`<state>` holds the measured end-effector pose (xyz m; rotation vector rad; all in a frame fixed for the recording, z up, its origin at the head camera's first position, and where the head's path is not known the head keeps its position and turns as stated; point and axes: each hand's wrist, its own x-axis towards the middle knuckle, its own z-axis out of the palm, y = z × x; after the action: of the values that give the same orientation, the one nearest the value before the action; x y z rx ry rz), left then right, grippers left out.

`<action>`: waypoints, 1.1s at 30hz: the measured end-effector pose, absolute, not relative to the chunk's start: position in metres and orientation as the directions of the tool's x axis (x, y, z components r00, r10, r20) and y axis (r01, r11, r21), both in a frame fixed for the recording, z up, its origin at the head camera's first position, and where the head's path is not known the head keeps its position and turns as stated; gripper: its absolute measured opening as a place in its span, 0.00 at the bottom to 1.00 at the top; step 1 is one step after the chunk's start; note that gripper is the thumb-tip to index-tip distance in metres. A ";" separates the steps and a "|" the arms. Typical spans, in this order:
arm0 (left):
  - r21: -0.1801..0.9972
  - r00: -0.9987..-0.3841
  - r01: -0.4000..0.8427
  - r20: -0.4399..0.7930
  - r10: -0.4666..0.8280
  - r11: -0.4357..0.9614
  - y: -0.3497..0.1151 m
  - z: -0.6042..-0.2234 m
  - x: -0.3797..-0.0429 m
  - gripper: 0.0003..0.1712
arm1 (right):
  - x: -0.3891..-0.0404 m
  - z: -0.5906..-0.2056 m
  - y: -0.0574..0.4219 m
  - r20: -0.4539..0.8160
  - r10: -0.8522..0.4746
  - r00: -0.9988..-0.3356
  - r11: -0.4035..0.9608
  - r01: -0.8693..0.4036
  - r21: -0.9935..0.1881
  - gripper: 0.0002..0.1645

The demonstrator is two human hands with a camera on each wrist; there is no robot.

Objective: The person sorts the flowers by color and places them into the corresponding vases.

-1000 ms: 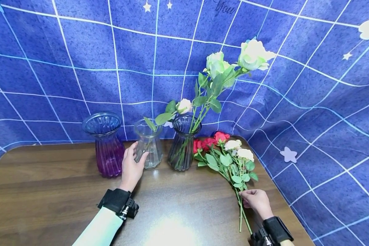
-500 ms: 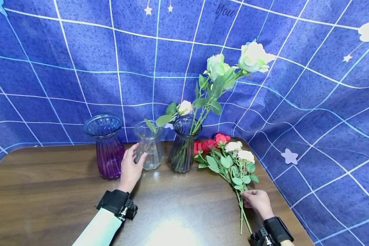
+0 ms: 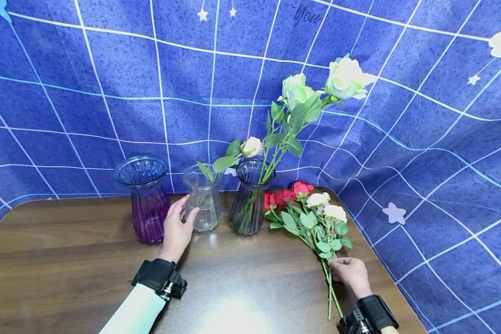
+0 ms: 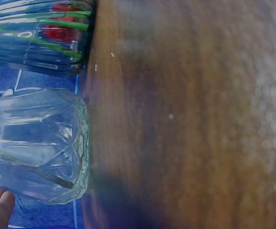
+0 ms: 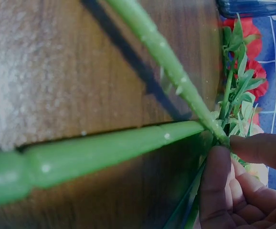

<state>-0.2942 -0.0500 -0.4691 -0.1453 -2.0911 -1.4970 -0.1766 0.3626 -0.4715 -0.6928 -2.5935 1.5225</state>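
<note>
My left hand point(image 3: 177, 234) holds the left side of a clear glass vase point(image 3: 206, 211), thumb in front. Fingertips point(image 4: 0, 206) show at that vase's lower edge in the left wrist view. One pale pink rose point(image 3: 252, 146) leans out of it to the right, its stem end visible through the glass. At the right, my right hand point(image 3: 351, 274) pinches a green stem point(image 5: 171, 67) between thumb and finger. That stem belongs to the bunch lying on the table, with cream roses point(image 3: 335, 213) and red roses point(image 3: 285, 197). A second, thicker stem point(image 5: 100, 152) crosses beside it.
A blue-to-purple glass vase point(image 3: 149, 208) stands left of the clear one. Just right of it, a dark grey glass vase point(image 3: 246, 208) holds tall white-green roses point(image 3: 345, 79). Behind the wooden table point(image 3: 67, 264) hangs a blue cloth point(image 3: 108, 69) with a white grid.
The whole scene has shifted slightly downward in the view. My left hand stays at the clear vase, and my right hand keeps its pinch on the stem, which has barely moved.
</note>
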 end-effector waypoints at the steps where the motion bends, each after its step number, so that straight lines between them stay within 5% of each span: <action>1: 0.839 -0.838 0.400 0.498 -0.224 0.370 -0.050 -0.469 -0.294 0.27 | -0.176 -0.471 0.363 -0.174 0.403 -0.898 0.416 0.349 -0.840 0.16; 16: 0.843 -0.858 0.378 0.474 -0.198 0.382 -0.050 -0.467 -0.292 0.26 | -0.166 -0.455 0.369 -0.091 0.455 -0.886 0.488 0.333 -0.807 0.17; 33: 0.845 -0.859 0.372 0.470 -0.202 0.384 -0.050 -0.466 -0.291 0.27 | -0.157 -0.419 0.358 0.018 0.562 -0.827 0.353 0.220 -0.909 0.18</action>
<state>-0.2910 -0.0497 -0.4664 -0.1458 -2.1403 -1.4961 -0.1572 0.3585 -0.4189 -0.6913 -2.2942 1.4648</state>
